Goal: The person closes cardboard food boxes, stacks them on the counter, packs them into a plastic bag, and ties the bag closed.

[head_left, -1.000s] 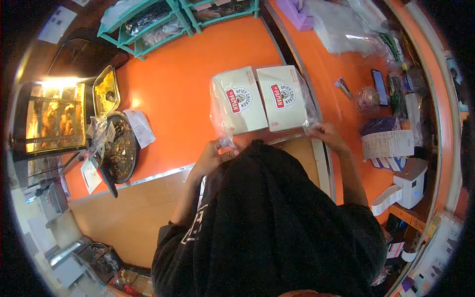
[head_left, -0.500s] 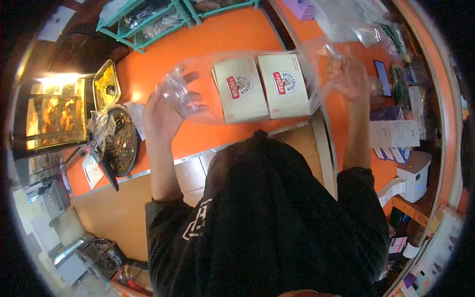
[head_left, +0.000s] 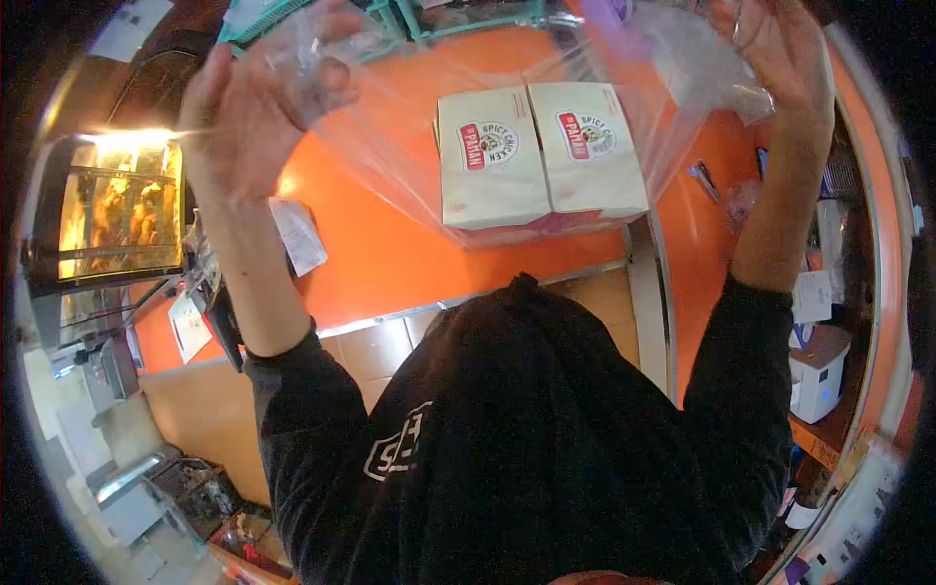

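Note:
Two cream cardboard food boxes with a red and white "Spicy Chicken" logo sit side by side inside a clear plastic bag. My left hand is up at the left, its fingers curled around one gathered side of the bag. At the upper right, partly cut off by the frame edge, my right hand grips the opposite side. Between my hands the plastic is stretched wide, draping around the boxes, which are over the orange counter.
A lit glass case with food stands at the left. Near it lies a paper slip. Teal baskets line the back. A white receipt printer is at the right, and a purple object at the top.
Both hands have moved up and farther apart, spreading the bag's sides upward and outward. The boxes appear slightly farther right and larger in view.

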`<state>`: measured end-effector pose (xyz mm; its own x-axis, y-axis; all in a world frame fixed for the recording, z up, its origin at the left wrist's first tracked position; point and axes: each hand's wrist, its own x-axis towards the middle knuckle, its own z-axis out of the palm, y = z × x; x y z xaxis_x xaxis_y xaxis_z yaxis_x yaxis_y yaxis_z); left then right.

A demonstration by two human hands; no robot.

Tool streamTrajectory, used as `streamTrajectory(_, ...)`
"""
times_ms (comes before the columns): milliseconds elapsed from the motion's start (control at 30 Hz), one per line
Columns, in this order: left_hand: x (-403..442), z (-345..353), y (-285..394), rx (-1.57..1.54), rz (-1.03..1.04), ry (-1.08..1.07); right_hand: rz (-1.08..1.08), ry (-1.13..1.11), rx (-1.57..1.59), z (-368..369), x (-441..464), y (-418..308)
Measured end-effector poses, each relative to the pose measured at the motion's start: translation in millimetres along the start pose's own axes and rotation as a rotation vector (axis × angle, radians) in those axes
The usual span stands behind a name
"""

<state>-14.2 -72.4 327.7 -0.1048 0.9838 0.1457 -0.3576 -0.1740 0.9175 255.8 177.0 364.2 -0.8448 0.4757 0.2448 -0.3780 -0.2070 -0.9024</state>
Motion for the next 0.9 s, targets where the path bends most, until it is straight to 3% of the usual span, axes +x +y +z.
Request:
streamTrajectory(100,6,-9,17,0.115,0.043,-0.082,-0.076,-0.098,0.02,-10,30,-5)
streamTrajectory(133,9,-15,21,0.219,0.054,-0.061,0.06,-0.051,0.107,-16,43,-9)
streamTrajectory(167,10,-26,26,0.323,0.068,-0.037,0.059,-0.069,0.105,-18,52,-5)
streamTrajectory(200,14,-31,27,0.46,0.035,0.069,-0.015,0.124,0.011,-16,56,4)
streamTrajectory(233,14,-35,25,0.321,0.046,-0.129,-0.096,0.31,-0.077,-14,60,14)
streamTrajectory(300,8,-37,13,0.308,0.114,-0.12,0.047,0.098,-0.11,-18,51,30)
streamTrajectory(367,0,-51,-1,0.169,-0.106,-0.031,0.093,-0.125,-0.245,-34,52,49)
streamTrajectory(433,-6,-66,-34,0.106,-0.109,-0.113,0.322,-0.239,-0.706,-33,60,62)
streamTrajectory(467,-10,-60,-33,0.07,-0.063,-0.095,0.311,-0.264,-0.711,-25,78,62)
streamTrajectory(533,-15,-67,-19,0.041,-0.014,-0.07,0.358,-0.201,-1.192,-1,113,58)
streamTrajectory(600,-21,-88,1,0.791,-0.273,-0.266,-0.089,-0.158,-1.458,50,178,68)
streamTrajectory(633,-24,-95,13,0.8,-0.27,-0.26,-0.207,-0.214,-1.549,80,215,78)
streamTrajectory(667,-28,-102,27,1.02,-0.194,-0.253,-0.496,-0.356,-1.543,98,259,104)
streamTrajectory(700,-29,-112,39,1.237,-0.114,-0.245,-0.448,-0.479,-1.572,126,300,125)
streamTrajectory(733,-28,-123,49,0.997,-0.078,-0.185,-0.558,-0.524,-1.593,147,335,155)
streamTrajectory(767,-30,-140,53,1.006,-0.074,-0.183,-0.614,-0.556,-1.649,155,385,196)
streamTrajectory(833,-32,-173,56,0.633,0.004,0.084,-0.535,-0.489,-1.849,195,438,246)
streamTrajectory(900,-29,-204,50,0.58,0.118,0.197,-0.504,-0.477,-1.942,210,481,292)
